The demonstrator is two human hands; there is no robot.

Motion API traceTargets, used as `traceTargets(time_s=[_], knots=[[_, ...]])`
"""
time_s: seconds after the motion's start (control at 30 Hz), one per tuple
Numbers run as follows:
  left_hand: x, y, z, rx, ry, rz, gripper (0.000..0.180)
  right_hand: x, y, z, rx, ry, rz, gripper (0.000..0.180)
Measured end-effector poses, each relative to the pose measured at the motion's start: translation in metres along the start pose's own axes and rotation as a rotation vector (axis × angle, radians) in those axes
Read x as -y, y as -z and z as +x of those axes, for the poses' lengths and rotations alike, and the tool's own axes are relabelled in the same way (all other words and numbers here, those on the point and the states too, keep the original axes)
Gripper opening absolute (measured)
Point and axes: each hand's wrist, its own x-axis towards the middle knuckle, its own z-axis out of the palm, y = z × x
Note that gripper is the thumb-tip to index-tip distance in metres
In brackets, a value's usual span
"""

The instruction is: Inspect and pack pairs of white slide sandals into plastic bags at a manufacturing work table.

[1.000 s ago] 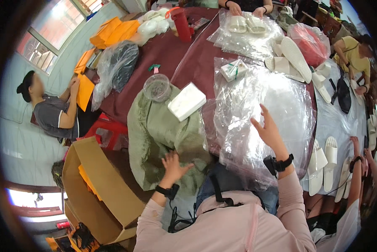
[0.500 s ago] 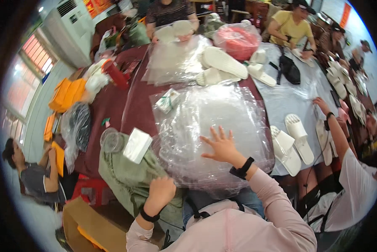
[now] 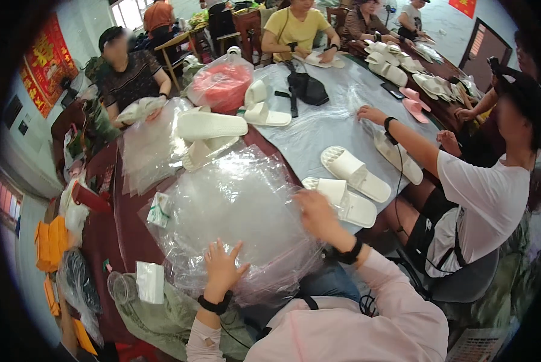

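Observation:
A stack of clear plastic bags (image 3: 222,199) lies on the table in front of me. My left hand (image 3: 223,268) rests on its near part, fingers spread and holding nothing. Over the right edge of the stack is my right hand (image 3: 320,216), its fingers bent and smeared by motion, so whether they grip a bag cannot be made out. Just beyond it lies a pair of white slippers, one slipper (image 3: 356,208) nearer and the other slipper (image 3: 358,175) behind it. Both wrists wear black bands.
More white slippers (image 3: 213,125) lie beyond the stack, beside a bag of red material (image 3: 222,81). A tissue pack (image 3: 149,282) and a clear round tub (image 3: 121,288) stand at the left. To my right sits a co-worker in white (image 3: 484,193), one arm over the table. A black bag (image 3: 308,89) lies farther back.
The view has turned to the right. My left hand, curled near the table edge before, now lies spread on the bags. My right hand has gone from the stack's middle to its right edge.

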Motion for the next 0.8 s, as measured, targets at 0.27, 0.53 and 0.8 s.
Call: traceTargets(time_s=[0.27, 0.53, 0.8], knots=[[-0.001, -0.006, 0.002, -0.023, 0.029, -0.043, 0.068, -0.132, 0.019, -0.035, -0.163, -0.53, -0.444, 0.04], [0.001, -0.01, 0.004, -0.045, 0.023, -0.123, 0.064, -0.198, 0.001, -0.001, -0.293, -0.595, -0.205, 0.018], [0.001, -0.004, -0.004, -0.053, 0.068, -0.06, 0.065, -0.073, 0.052, 0.017, -0.245, -0.549, 0.772, 0.025]])
